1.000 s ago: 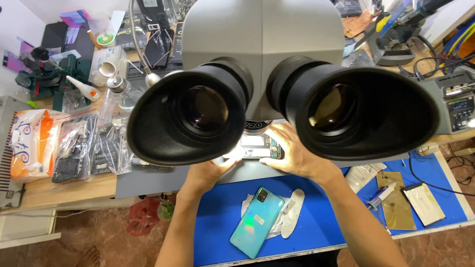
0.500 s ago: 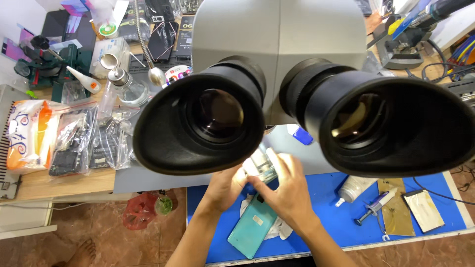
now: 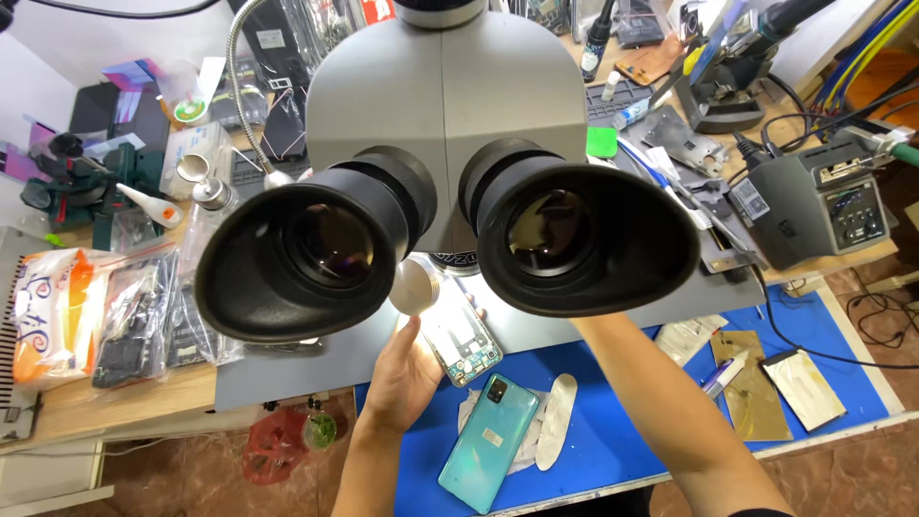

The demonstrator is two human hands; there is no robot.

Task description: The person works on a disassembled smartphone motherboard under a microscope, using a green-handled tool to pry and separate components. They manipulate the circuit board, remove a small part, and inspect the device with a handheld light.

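Note:
My left hand (image 3: 400, 375) grips the lower edge of an opened phone body (image 3: 461, 335) with bare circuitry, holding it on the grey base plate (image 3: 287, 369) under the stereo microscope (image 3: 442, 105). My right forearm (image 3: 651, 393) runs up from the lower right; the hand itself is hidden behind the right eyepiece (image 3: 584, 235). A teal phone (image 3: 488, 440) lies face down on the blue mat (image 3: 613, 450) just below my left hand, on white tissue, beside a white oval pad (image 3: 555, 421).
On the mat's right lie a syringe (image 3: 723, 373), a gold plate (image 3: 751, 397) and a pale flat panel (image 3: 804, 388). A grey soldering station (image 3: 814, 206) stands at the right. Bags of parts (image 3: 134, 316) and an orange packet (image 3: 48, 311) sit left.
Both hands have moved up from above the teal phone toward the microscope, carrying the opened phone body. My right hand has gone out of sight behind the right eyepiece.

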